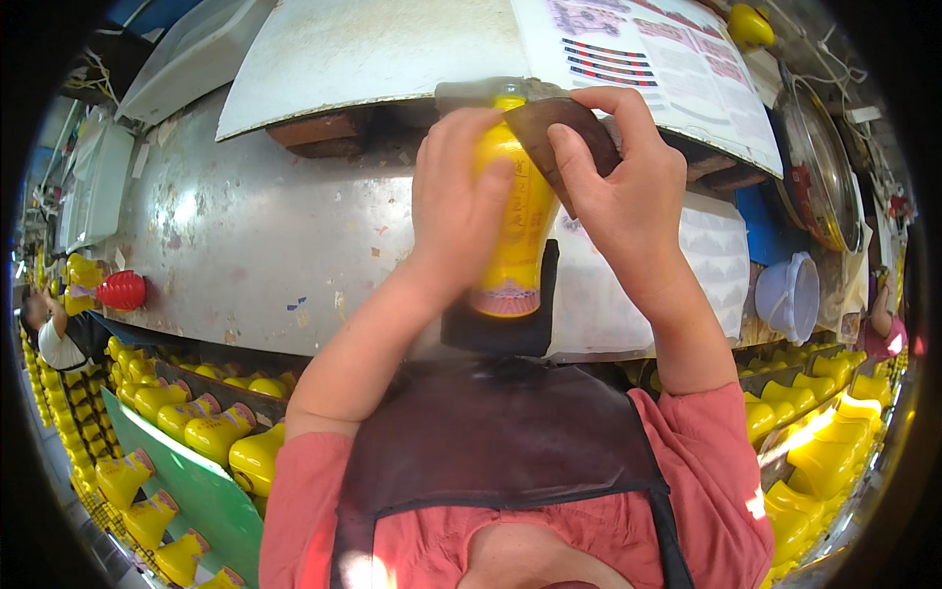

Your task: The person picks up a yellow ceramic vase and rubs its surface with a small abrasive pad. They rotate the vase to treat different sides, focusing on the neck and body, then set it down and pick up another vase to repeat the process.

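Note:
A glossy yellow vase [518, 240] lies on the bench in front of me, its neck pointing away. It carries dark lettering along its side and a patterned purple band at the near end. My left hand [456, 191], slightly blurred, is closed over the vase's left side. Pinched between the thumb and fingers of my right hand [633, 182] is a thin, dark brown scraper [559, 137], whose edge rests on or close to the vase's upper right side. Beneath the vase lies a black cloth pad [500, 334].
A raised white board [383, 59] with decal sheets [628, 59] on its right spans the far side, propped on bricks [314, 133]. A lilac bucket [788, 297] stands right, a red ribbed object [122, 291] left. Yellow vases [218, 432] fill racks both sides; a person [61, 339] is far left.

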